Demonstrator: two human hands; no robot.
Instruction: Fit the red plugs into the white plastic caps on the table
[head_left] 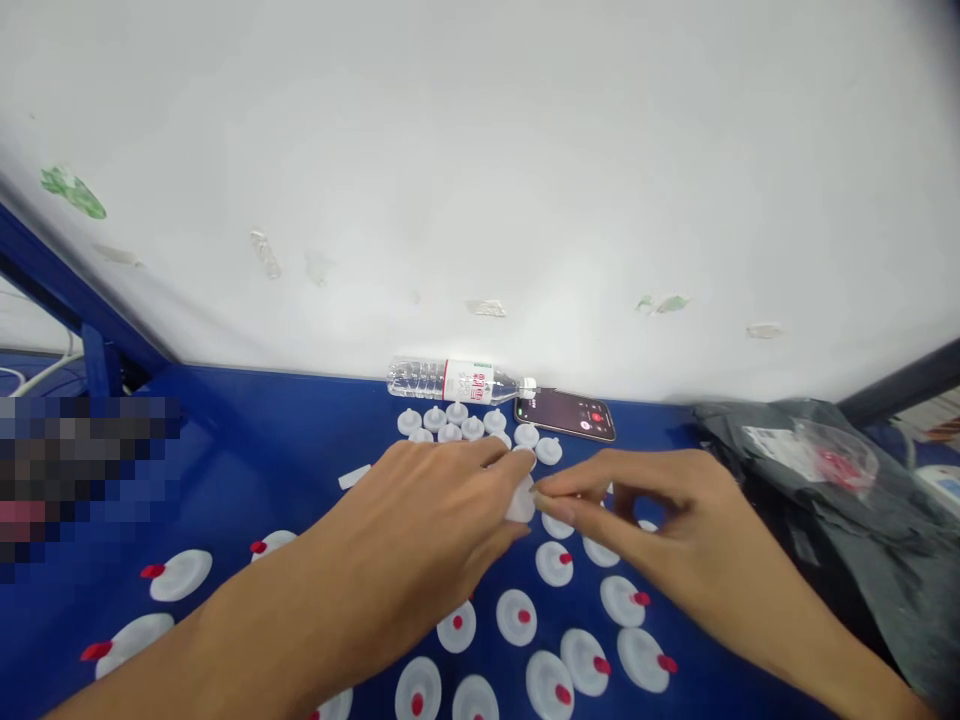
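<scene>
My left hand (442, 510) is closed around the edge of a small white plastic disc (523, 502), held above the table. From the other side, the thumb and forefinger of my right hand (675, 520) are pinched together right by the face of this disc. What lies between those fingertips is too small to make out. Below and around my hands lie several white discs with red tips (555, 564). Beyond my left hand, several white discs with pale nubs and no red showing (472, 428) sit close together.
A clear water bottle (469, 381) lies on its side along the white wall, beside a phone (566, 414) with a lit screen. Grey plastic bags (847, 510) cover the blue table's (262, 450) right side. A white strip (354, 477) lies left of the discs.
</scene>
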